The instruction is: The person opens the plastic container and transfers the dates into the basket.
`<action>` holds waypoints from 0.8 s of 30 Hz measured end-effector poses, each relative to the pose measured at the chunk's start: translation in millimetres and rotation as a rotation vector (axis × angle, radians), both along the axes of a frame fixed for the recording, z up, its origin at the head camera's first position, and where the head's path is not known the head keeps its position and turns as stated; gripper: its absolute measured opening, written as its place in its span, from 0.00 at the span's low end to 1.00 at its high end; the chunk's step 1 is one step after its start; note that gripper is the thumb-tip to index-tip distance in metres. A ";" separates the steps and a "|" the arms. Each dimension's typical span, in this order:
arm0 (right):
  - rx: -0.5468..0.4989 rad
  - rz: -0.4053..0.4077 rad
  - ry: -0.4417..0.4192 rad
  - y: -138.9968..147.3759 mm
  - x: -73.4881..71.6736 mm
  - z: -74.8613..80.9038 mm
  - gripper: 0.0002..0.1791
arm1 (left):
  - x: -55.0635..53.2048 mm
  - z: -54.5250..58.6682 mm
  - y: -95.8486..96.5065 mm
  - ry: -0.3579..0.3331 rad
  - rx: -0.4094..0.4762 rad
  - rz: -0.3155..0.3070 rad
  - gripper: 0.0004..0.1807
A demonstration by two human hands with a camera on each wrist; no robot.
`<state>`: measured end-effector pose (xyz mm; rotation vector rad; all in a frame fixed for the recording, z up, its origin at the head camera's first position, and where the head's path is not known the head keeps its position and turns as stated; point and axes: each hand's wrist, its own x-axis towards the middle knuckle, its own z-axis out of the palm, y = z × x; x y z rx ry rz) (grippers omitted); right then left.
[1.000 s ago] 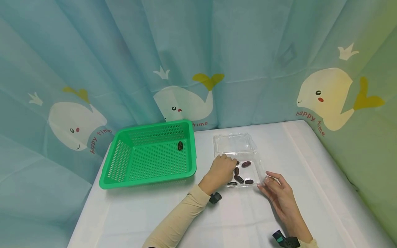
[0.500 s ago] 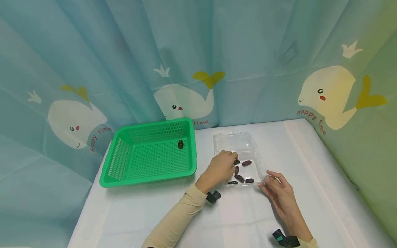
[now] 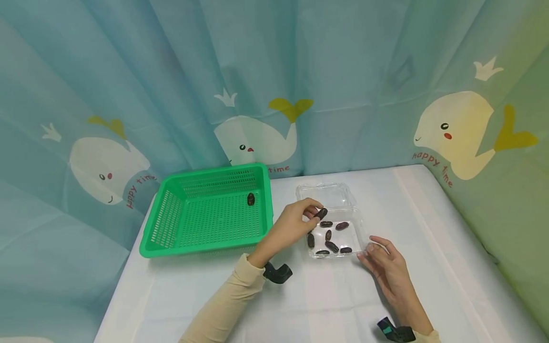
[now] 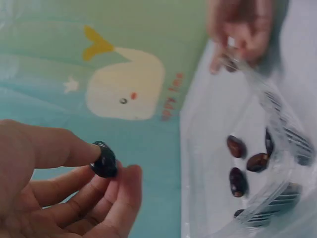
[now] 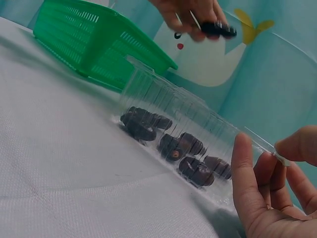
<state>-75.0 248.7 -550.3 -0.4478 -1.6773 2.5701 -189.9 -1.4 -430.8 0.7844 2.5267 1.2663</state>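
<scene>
Between thumb and fingers my left hand [image 3: 296, 221] pinches a dark, wrinkled date [image 4: 104, 159], raised above the left side of a clear plastic clamshell box [image 3: 358, 224]. Several more dates [image 3: 331, 246] lie spread over the box's floor. At the box's near right corner my right hand [image 3: 388, 267] pinches the rim between thumb and fingers, which the right wrist view shows close up. The clear lid [image 3: 323, 194] lies folded back behind the box. One date [image 3: 250, 199] sits inside the green basket [image 3: 206, 247], near its right wall.
The green basket stands left of the box on a white-covered table [image 3: 300, 309]. A blue curtain [image 3: 343, 85] with whale prints hangs behind the table's far edge and along its sides.
My left hand has risen out of the box and drawn back slightly left, with a date now visible in its fingers. The right hand keeps its place at the box corner.
</scene>
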 end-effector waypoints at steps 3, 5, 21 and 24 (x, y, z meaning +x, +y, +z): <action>-0.011 0.003 0.006 0.0 0.1 0.0 0.16 | -2.2 8.5 -11.8 -0.102 0.118 0.010 0.16; -0.014 0.004 0.008 -0.1 0.1 -0.2 0.16 | -4.3 13.3 -19.2 -0.196 0.220 0.009 0.17; 0.007 -0.001 -0.009 -1.4 0.0 -1.6 0.15 | -31.1 35.8 -74.0 -0.583 0.471 0.094 0.21; 0.012 -0.002 -0.014 -1.3 -0.3 -0.3 0.15 | -34.8 37.4 -83.8 -0.618 0.485 0.102 0.23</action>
